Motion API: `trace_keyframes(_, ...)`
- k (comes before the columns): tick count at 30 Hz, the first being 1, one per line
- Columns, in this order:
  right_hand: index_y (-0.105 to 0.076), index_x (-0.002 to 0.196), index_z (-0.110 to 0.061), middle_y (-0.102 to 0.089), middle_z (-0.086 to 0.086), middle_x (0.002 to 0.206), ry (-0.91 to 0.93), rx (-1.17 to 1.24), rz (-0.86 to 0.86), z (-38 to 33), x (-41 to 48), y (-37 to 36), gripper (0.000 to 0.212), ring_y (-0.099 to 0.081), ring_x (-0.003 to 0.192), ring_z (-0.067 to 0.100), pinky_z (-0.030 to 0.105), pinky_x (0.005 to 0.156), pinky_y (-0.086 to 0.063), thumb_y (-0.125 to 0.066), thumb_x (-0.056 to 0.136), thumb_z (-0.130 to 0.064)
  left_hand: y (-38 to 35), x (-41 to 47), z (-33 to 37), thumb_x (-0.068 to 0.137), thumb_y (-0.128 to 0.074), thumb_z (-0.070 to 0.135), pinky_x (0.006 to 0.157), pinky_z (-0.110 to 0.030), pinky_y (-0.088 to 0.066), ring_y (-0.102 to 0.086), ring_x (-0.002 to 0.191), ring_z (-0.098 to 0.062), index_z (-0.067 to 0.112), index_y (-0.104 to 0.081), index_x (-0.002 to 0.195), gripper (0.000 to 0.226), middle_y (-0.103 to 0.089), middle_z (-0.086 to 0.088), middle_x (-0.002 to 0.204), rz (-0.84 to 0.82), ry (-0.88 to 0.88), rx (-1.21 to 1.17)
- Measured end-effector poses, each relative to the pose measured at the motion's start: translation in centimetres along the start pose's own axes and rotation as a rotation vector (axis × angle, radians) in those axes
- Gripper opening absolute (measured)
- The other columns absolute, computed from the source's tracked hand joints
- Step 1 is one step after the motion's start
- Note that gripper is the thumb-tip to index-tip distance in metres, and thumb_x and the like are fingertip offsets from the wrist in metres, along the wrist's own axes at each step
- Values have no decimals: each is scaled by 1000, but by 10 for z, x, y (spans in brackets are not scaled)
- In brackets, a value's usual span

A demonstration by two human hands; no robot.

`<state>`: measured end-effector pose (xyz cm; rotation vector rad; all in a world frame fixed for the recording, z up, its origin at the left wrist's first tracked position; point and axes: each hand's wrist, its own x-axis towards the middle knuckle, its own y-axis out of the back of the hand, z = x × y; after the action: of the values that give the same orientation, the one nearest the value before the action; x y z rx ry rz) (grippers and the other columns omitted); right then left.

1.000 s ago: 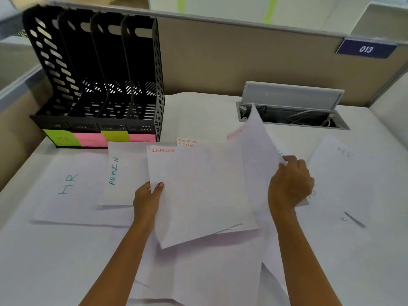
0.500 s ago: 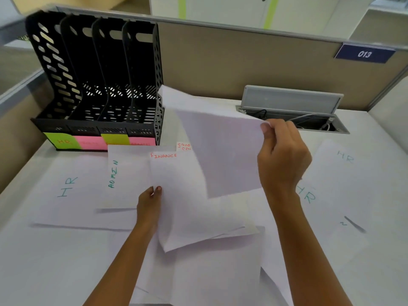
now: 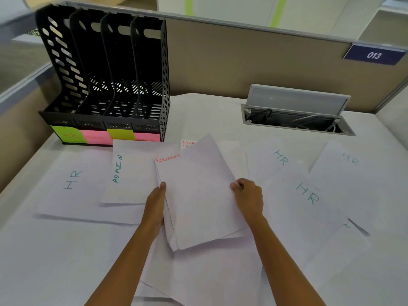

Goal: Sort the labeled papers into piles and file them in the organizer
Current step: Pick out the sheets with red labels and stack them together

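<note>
- FINANCE stack (image 3: 198,206) lies before the right end of the file organizer (image 3: 106,85).
- Left hand (image 3: 155,206) grips its left edge; right hand (image 3: 249,198) pinches the right.
- Light, floppy, slippery sheets: likely best held by both edges.

One black organizer (image 3: 106,74) stands far left, with four slots, two green labels (image 3: 66,134) and two pink labels (image 3: 95,138). On the bench (image 3: 33,257) lie four HR sheets (image 3: 72,180), one left and three right, one ADMIN sheet (image 3: 128,173), one FINANCE stack (image 3: 198,206) and one sheet with half-hidden red lettering (image 3: 187,143). Far right: one cable hatch (image 3: 295,100), one number plate (image 3: 373,55).
</note>
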<state>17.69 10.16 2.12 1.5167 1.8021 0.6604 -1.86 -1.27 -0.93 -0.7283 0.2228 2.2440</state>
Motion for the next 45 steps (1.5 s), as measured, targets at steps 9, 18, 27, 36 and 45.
trace_keyframes(9,-55,119,-12,-59,7,110,305,-28,387,-1,-21,-9,30,-51,102,22,27,82,-43,-59,89,-5,-1,-8,1,94,-54,14,96,-45,-48,-61,105,-31,6,-59,119,26,-65,-12,114,101,-297,160)
trace_keyframes(18,-53,70,-5,-51,6,76,743,122,210,-6,-100,-48,28,-43,73,17,23,63,-36,-53,64,23,19,6,30,93,-57,19,91,-35,-49,-59,94,-24,9,-63,109,20,-64,-8,109,344,-272,-91)
trace_keyframes(27,-52,123,-18,-52,2,127,881,-254,-391,0,-167,-66,55,-46,117,20,30,100,-37,-68,76,-43,35,-1,38,94,-55,27,76,-31,-53,-60,90,-21,10,-61,107,22,-62,-6,104,356,-241,-140)
trace_keyframes(36,-56,114,-10,-58,11,116,845,-535,-353,-11,-189,-78,59,-57,109,29,36,92,-52,-80,60,-10,52,-15,34,96,-52,30,61,-23,-48,-58,73,-11,13,-57,100,18,-60,3,85,358,-244,-93)
trace_keyframes(45,-58,61,-15,-57,-1,60,776,-523,-195,-35,-170,-63,31,-53,51,14,21,42,-27,-79,42,-3,77,-19,33,95,-54,26,69,-28,-50,-59,79,-15,15,-59,92,12,-62,4,87,384,-204,-197)
